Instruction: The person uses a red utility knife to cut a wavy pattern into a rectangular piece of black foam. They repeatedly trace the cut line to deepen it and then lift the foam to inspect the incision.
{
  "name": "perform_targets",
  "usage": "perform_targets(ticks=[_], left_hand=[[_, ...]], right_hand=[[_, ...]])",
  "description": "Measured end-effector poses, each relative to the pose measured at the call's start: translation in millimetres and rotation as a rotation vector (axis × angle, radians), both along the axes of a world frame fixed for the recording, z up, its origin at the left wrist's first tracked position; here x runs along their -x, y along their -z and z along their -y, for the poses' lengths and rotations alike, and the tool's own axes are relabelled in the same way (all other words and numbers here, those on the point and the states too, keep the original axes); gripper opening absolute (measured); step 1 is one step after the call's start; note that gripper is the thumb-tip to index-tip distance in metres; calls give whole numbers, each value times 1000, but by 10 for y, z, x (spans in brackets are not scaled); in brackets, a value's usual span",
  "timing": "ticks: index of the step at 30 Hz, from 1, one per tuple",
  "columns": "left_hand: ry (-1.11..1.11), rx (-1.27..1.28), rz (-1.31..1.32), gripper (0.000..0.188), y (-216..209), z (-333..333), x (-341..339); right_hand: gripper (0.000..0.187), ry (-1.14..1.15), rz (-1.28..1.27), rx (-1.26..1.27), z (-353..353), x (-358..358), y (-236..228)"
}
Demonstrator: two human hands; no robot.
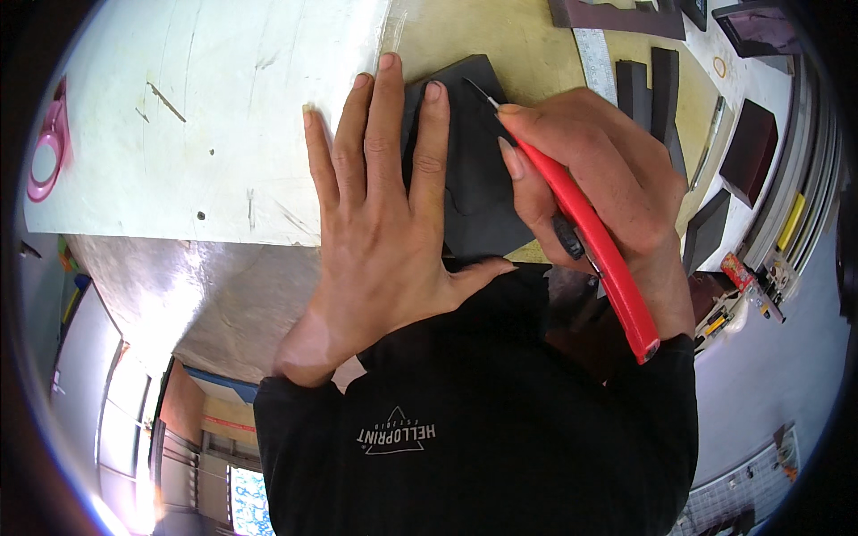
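1 black sheet [487, 192] lies on the yellowish mat [500, 25], between the hands. Left hand [380, 210]: flat, fingers extended and spread, nothing gripped, index finger over the sheet's left part. Right hand [603, 165]: fingers closed around a red knife [585, 223], tip above the sheet's upper part; contact cannot be confirmed. Ruler [594, 62] and black strips [664, 89] lie beyond, at right.

The utility knife [581, 210] is bright red with a black slider [566, 237], and the sheet [487, 192] is charcoal black. Dark scratches and specks mark the white tabletop [223, 134], while the board [527, 45] is yellowish tan. The ruler [595, 67] is silver-grey, the block [749, 147] deep maroon, the shirt [554, 429] black with a white print.
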State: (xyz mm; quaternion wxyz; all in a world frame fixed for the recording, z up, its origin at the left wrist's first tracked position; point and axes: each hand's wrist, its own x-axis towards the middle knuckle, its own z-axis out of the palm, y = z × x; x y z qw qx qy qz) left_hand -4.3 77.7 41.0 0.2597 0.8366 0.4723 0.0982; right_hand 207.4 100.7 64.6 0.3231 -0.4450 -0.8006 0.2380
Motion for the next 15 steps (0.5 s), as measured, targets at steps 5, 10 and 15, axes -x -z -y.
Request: perform_targets(ticks=[5,10,15], left_hand=[[11,29,0,143,-8,-4,3],[-5,14,16,141,28,2,3],[-3,-21,38,140,96,14,14]], right_hand=[[30,11,0,76,31,15,-46],[32,9,-43,105,22,41,-31],[35,-3,-31,80,-13,33,-23]])
